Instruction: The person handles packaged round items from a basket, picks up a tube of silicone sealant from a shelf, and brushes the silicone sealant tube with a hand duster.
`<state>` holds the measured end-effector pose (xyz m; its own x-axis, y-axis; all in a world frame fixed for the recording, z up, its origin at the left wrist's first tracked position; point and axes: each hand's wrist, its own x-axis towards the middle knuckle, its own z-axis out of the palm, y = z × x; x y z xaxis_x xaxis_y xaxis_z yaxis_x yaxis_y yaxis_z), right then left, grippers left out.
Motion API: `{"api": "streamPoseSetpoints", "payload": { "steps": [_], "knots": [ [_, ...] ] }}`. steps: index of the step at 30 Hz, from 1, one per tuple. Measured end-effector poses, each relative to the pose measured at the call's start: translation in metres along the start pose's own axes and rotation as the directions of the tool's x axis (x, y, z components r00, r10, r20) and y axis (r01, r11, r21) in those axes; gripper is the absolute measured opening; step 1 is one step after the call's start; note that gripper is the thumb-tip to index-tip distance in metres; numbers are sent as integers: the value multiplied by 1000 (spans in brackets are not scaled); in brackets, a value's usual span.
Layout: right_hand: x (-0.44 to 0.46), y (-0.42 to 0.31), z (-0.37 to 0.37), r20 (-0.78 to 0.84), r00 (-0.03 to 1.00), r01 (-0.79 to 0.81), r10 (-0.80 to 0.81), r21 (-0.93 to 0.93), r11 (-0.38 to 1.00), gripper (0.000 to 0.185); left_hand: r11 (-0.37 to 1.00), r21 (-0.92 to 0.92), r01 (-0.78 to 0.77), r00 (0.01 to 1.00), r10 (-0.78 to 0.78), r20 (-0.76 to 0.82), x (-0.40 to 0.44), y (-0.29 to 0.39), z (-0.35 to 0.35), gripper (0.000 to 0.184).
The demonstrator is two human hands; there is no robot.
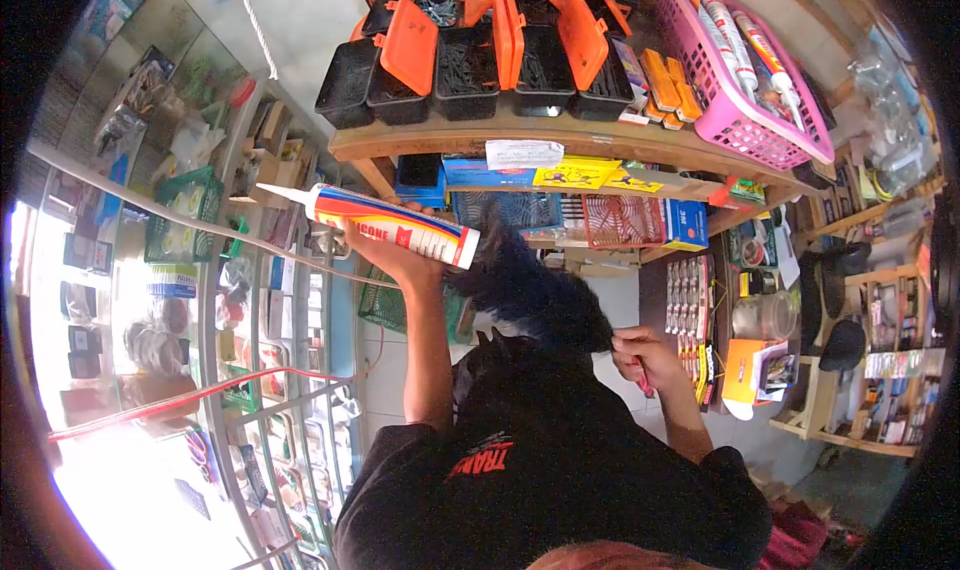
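My left hand [397, 262] grips a silicone sealant cartridge [425, 232], raised in front of me with its white nozzle tilted to the upper left. The fingers pass behind the cartridge and are partly hidden. My right hand [652, 354] is closed around the handle of a feather duster, a bit of pink-red handle showing below the fist. The duster's dark feathers [545, 295] stretch toward the upper left, with their far tips beside the cartridge's lower end.
Ahead, a wooden shelf [440, 138] bears black bins [466, 65] with orange lids and a pink basket [715, 120] of more cartridges. Boxes and baskets fill the level below. Glass cabinets and a metal railing [300, 420] stand left. Stocked shelves [890, 320] line the right.
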<state>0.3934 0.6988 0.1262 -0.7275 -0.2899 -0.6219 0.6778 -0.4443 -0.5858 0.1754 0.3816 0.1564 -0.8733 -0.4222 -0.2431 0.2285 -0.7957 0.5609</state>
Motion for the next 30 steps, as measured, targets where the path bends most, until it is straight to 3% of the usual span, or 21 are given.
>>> {"api": "streamPoseSetpoints", "payload": {
  "steps": [1, 2, 3, 5, 6, 8, 10, 14, 16, 18, 20, 22, 25, 29, 30],
  "knots": [
    [5, 0, 3, -63, 994, 83, -89, -95, 992, 12, 1000, 4, -14, 1000, 14, -1, -1, -1, 5, 60],
    [11, 6, 2, -171, 948, 197, -269, -351, 915, 20, 1000, 18, -24, 1000, 25, -13, -5, 0, 8, 61],
    [17, 9, 1, -112, 869, 337, -482, -579, 743, 21, 999, 18, -50, 997, 51, -60, -6, -3, 10, 61],
    [24, 14, -2, 150, 621, 459, -769, -865, 201, 24, 995, 25, -98, 983, 101, -150, -6, -7, 12, 60],
    [24, 18, -2, 122, 648, 466, -752, -844, 265, 21, 997, 26, -72, 986, 75, -151, -7, -6, 12, 60],
    [13, 12, -6, 6, 913, 298, -408, -692, 658, 12, 999, 27, -21, 987, 25, -156, -10, -2, 13, 60],
    [-7, -9, 10, 32, 998, 68, -60, -413, 908, 15, 998, 52, -21, 996, 25, -84, -5, -4, 2, 59],
    [-9, -12, -7, -8, 995, 94, -101, -272, 958, 21, 1000, -21, 1, 998, -3, -66, -6, -4, 2, 60],
    [2, -2, 0, -144, 919, 251, -367, -503, 827, 23, 999, -38, 4, 998, -7, -63, -5, -7, 0, 59],
    [11, 3, 7, -162, 786, 269, -596, -778, 567, 25, 999, -30, -32, 995, 29, -93, -2, -11, 0, 59],
    [11, 5, 5, -73, 862, 251, -501, -798, 547, 26, 995, 13, -100, 982, 101, -157, 0, -15, 1, 59],
    [14, 10, -5, 28, 929, 252, -369, -778, 576, 23, 998, 20, -53, 991, 55, -118, 2, -15, -4, 60],
    [-7, -7, 4, 105, 993, -8, 54, -400, 916, 21, 999, 31, 11, 997, -9, -71, 4, -13, -12, 61],
    [-13, -5, -6, 167, 986, -8, 27, -118, 993, 33, 994, -22, 109, 993, -110, -37, 14, -11, -23, 63],
    [-11, -3, -6, 160, 987, 9, 9, -108, 994, 36, 994, -45, 102, 990, -105, -89, 15, -11, -21, 64]
  ]
}}
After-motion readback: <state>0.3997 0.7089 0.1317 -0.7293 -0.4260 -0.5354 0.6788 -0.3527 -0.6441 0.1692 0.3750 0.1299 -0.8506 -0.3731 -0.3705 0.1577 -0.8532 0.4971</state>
